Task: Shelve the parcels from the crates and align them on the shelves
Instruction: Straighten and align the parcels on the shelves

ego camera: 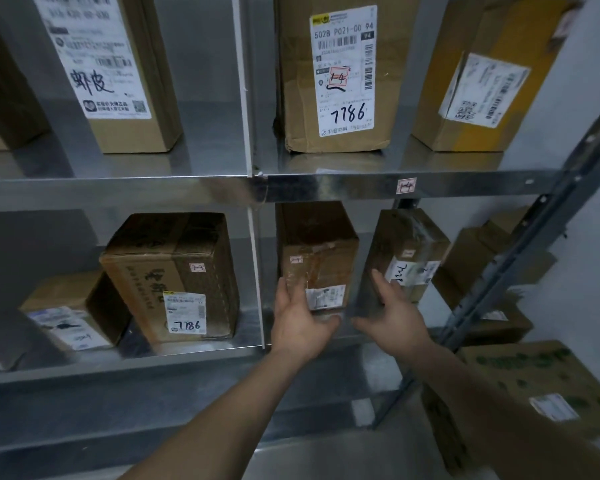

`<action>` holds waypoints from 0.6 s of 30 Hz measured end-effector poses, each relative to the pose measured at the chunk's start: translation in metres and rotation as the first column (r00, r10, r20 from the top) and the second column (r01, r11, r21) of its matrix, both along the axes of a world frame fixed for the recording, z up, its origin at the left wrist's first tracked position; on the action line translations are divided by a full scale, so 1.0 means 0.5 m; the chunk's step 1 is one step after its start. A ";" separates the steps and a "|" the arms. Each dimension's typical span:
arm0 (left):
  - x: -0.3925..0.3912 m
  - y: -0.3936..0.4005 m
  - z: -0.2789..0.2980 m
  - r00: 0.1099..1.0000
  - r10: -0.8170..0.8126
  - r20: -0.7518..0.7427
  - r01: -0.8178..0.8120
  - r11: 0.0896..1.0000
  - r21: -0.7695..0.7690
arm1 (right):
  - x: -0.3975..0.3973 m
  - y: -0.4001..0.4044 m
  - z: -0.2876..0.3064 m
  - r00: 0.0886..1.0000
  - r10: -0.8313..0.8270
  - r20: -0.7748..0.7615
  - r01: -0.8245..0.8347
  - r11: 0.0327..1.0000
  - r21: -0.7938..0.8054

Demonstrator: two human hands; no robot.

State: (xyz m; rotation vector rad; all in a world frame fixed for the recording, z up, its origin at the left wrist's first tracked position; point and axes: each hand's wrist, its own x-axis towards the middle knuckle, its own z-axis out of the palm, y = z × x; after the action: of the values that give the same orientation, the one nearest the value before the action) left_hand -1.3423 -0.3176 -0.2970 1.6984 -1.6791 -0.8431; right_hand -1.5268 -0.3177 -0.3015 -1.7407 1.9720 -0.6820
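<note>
Your left hand (pixel 298 323) is up against the near face of a brown parcel (pixel 317 258) on the lower shelf (pixel 194 355). The fingers point up and lie flat on the left part of that face, and the thumb sits under its near bottom edge. The grip is loose and wide; the fingers press on the box but do not curl round it.

Your right hand (pixel 394 315) is just to the right of that parcel. Its fingers are spread and fairly straight, so this grip is wide too and holds nothing. The fingertips reach to the near face of the next parcel (pixel 407 251), the one wrapped in shiny tape with a white label. You cannot tell if they touch it.

So the brown parcel stands between your two hands, right beside a thin white divider (pixel 257 271) on its left.

Left of the divider a big box (pixel 174 275) with "7786" written on its label stands beside a smaller box (pixel 70 310) at the far left.

On the upper shelf (pixel 326 183), a tall box (pixel 336 74) also marked "7786" stands above your hands. A yellow-taped box (pixel 485 74) leans to its right.

At the near right, a large carton with green print (pixel 520 379) sits low, outside the shelf frame.
</note>
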 end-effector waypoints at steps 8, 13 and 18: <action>0.005 0.082 0.040 0.991 -0.020 0.130 0.029 0.998 -0.062 | -0.024 0.076 0.027 0.971 0.019 -0.238 -0.028 0.999 -0.036; 0.013 0.145 0.053 0.985 0.036 0.171 -0.030 0.999 -0.036 | -0.045 0.134 0.032 0.933 0.095 -0.347 -0.104 0.995 -0.007; 0.017 0.224 0.061 0.980 0.099 0.175 -0.089 0.994 -0.062 | -0.058 0.195 0.037 0.922 0.141 -0.362 -0.150 0.989 0.004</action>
State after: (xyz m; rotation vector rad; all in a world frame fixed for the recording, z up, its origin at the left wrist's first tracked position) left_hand -1.3340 -0.2054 -0.2664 1.8457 -1.7053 -0.6116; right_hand -1.5556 -0.2201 -0.2829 -2.1268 2.0395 -0.3526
